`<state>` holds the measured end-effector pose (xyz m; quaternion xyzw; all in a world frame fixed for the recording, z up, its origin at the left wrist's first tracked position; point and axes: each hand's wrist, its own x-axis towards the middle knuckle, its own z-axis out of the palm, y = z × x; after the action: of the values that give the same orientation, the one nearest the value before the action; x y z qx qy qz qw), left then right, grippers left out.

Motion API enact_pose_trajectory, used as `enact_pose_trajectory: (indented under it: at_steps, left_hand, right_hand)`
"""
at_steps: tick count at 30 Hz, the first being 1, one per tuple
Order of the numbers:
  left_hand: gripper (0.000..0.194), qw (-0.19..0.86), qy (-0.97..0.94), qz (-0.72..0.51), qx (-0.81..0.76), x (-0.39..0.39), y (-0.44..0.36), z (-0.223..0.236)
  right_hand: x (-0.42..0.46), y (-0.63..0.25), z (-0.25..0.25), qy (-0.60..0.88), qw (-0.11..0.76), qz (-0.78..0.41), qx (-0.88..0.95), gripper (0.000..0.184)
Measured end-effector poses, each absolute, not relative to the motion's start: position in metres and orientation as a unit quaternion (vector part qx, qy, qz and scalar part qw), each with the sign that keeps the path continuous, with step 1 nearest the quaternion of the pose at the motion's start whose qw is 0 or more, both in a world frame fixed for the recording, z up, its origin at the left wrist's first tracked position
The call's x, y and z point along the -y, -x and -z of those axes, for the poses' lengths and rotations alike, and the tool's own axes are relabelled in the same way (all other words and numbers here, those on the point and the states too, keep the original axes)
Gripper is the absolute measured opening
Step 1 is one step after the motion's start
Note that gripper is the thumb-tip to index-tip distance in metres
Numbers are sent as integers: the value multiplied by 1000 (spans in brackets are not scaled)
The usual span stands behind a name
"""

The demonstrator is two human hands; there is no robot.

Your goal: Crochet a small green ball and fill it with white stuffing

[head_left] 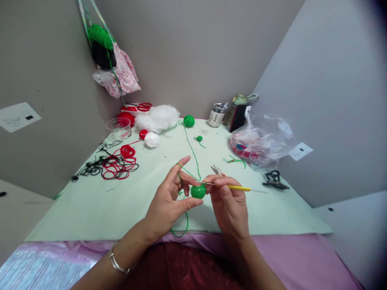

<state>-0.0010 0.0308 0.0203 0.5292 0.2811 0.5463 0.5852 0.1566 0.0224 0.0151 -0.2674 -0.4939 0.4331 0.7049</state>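
Note:
My left hand [169, 199] pinches a small round green crochet piece [198, 192] between thumb and fingers, above the front of the table. Green yarn [191, 147] loops over its raised index finger and runs back to a green yarn ball [189, 121]. In my right hand [229, 205] is a crochet hook [239, 187] with a yellow handle, closed in the fingers. The hook's metal tip reaches left to the top edge of the green piece. Just behind the right hand lie scissors [217, 170], their handles partly hidden by it.
Tangled red yarn [121, 167] and black yarn [90, 167] lie at left, near a clear plastic cup [119, 129]. White stuffing [159, 118] sits at the back. At right are a plastic bag [261, 141], a tin [217, 115] and a black hair clip [275, 180]. Walls enclose the table.

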Motion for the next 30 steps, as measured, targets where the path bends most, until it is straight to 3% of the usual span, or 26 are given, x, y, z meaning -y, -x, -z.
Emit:
enact_pose_trajectory:
  at_steps: [11, 22, 26, 30]
  left_hand:
    - [84, 566, -605, -478, -293, -29, 9, -27]
    - [77, 465, -703, -451, -293, -31, 17, -24]
    - [76, 453, -702, -454, -311, -31, 17, -21]
    - [73, 472, -621, -510, -363, -26, 9, -16]
  right_hand:
    - [-30, -195, -23, 236, 591, -488, 597, 21]
    - [-23, -208, -41, 278, 512, -402, 707, 21]
    - [-21, -205, -39, 274, 485, -298, 775, 21]
    - [-16, -191, -24, 282, 496, -43, 820, 40]
